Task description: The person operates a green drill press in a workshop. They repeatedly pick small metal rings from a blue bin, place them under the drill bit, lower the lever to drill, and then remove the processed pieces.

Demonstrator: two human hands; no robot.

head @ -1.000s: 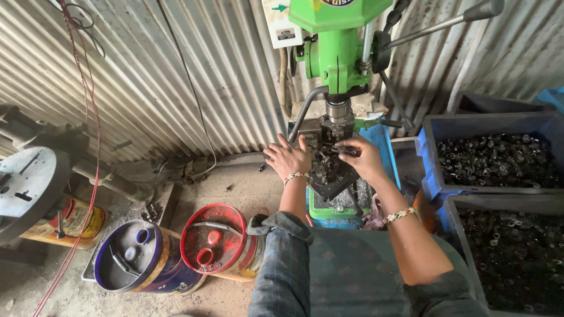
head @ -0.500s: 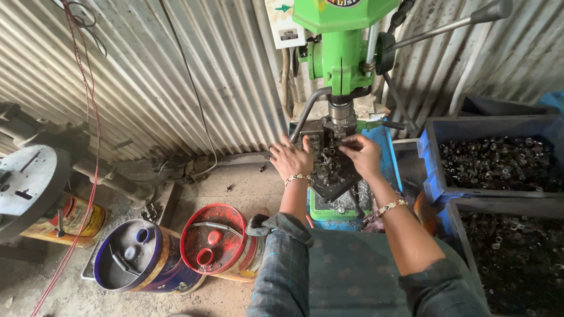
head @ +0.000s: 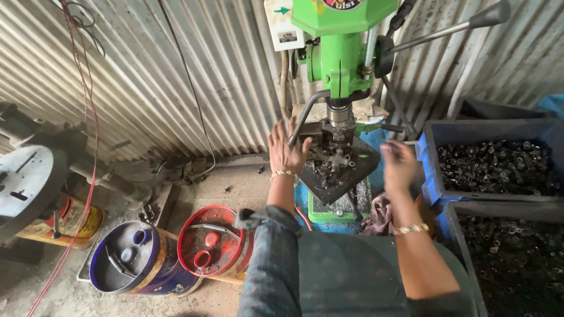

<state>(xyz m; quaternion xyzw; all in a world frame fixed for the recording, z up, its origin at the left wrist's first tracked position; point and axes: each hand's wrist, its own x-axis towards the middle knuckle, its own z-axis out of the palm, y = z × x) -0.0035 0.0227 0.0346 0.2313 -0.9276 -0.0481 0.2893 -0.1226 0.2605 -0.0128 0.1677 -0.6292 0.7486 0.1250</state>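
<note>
At the lower left of the frame stand a blue drum (head: 126, 261) and a red-lidded drum (head: 211, 246), unmoved. At centre, the left hand (head: 286, 149) has lifted off the work table (head: 338, 170) of the green drill press (head: 343, 47); it now hangs spread and empty just left of the small metal parts under the spindle. Half a second ago both hands pressed there. The right hand (head: 399, 164), blurred, has drawn right toward the blue bin (head: 432, 182); whether it carries anything I cannot tell.
</note>
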